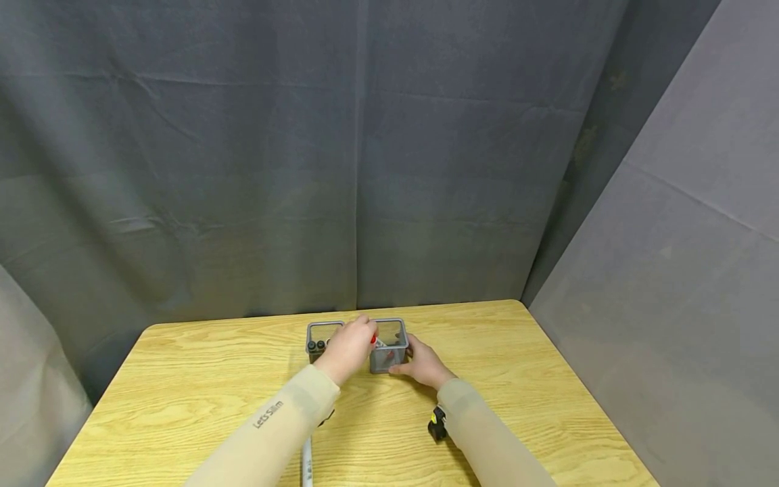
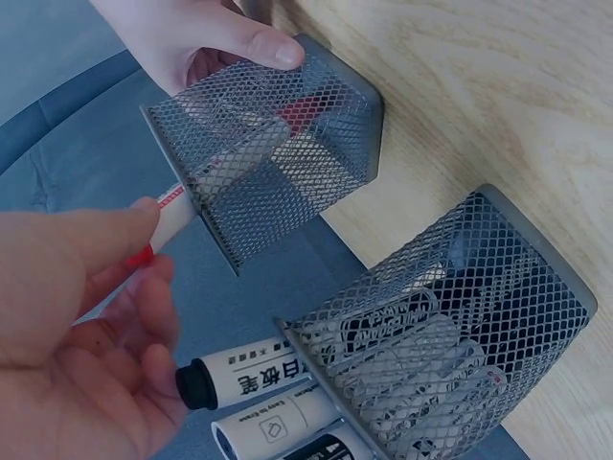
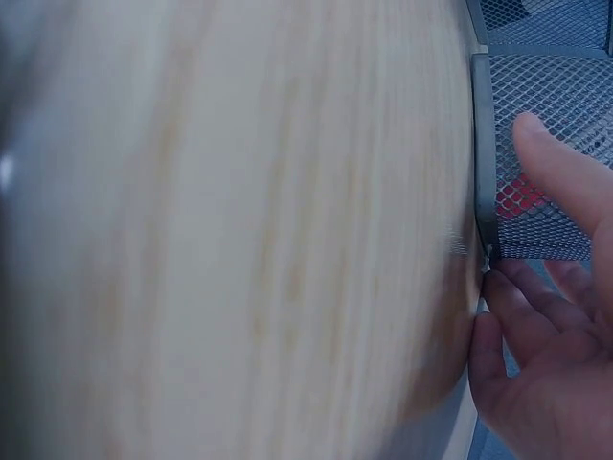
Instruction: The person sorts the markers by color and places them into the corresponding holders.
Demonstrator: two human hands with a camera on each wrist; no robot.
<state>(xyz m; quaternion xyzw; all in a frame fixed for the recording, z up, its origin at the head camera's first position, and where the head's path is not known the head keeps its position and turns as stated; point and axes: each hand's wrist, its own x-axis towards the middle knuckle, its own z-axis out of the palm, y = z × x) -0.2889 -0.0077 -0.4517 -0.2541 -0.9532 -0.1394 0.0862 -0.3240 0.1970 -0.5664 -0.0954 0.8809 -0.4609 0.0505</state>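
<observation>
Between thumb and fingers, my left hand point(image 1: 348, 348) pinches a white whiteboard marker point(image 2: 172, 218) with a red end. The marker reaches through the mouth of a grey mesh pen holder point(image 1: 388, 362), and red shows through the mesh near the base. My right hand point(image 1: 426, 367) grips this holder from its right side, thumb on the near mesh point(image 3: 541, 129) and fingers around the other side. To the left stands a second mesh pen holder point(image 2: 560, 273) with several black-marked whiteboard markers point(image 2: 249, 372) in it, partly hidden by my left hand in the head view.
Both holders stand toward the back of the wooden table point(image 1: 201, 379). A white strip point(image 1: 307, 463) with dark marks lies near the front, beside the left sleeve. A black and yellow device point(image 1: 437, 425) sits at my right wrist. Grey curtains point(image 1: 243, 169) hang behind and at the sides.
</observation>
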